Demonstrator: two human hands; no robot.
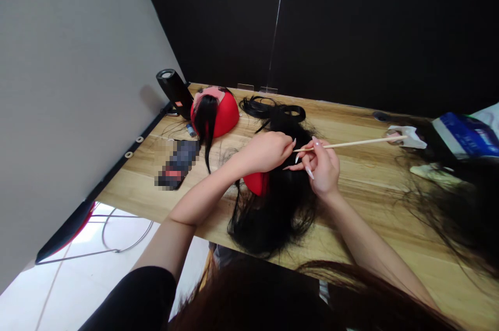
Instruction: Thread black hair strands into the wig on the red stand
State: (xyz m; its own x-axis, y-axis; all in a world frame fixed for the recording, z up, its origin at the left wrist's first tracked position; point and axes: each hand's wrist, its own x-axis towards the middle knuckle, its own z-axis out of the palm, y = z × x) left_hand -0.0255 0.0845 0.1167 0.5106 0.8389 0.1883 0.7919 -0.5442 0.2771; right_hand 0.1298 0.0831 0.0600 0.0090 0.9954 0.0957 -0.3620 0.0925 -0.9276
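Note:
A head of black hair (286, 201) lies on the table before me, with part of a red form (255, 184) showing beneath it. My left hand (271, 150) rests over the hair, its fingers closed in a pinch; whatever is between them is too small or hidden. Close to its right, my right hand (322, 164) grips a long, thin wooden stick (358, 142) between thumb and fingers. The stick's left tip points at the hair beside my left fingertips, and its other end reaches out to the right. Some right-hand fingers are extended above the hair.
Behind on the left stand a second red head form (228, 115) with a dark hair lock and a black cylindrical speaker (175, 93). A blurred-out phone (178, 164) lies nearby. Rightward are a blue packet (468, 134), white tissue (413, 137) and loose dark hair (463, 211). A black panel (351, 35) borders the back.

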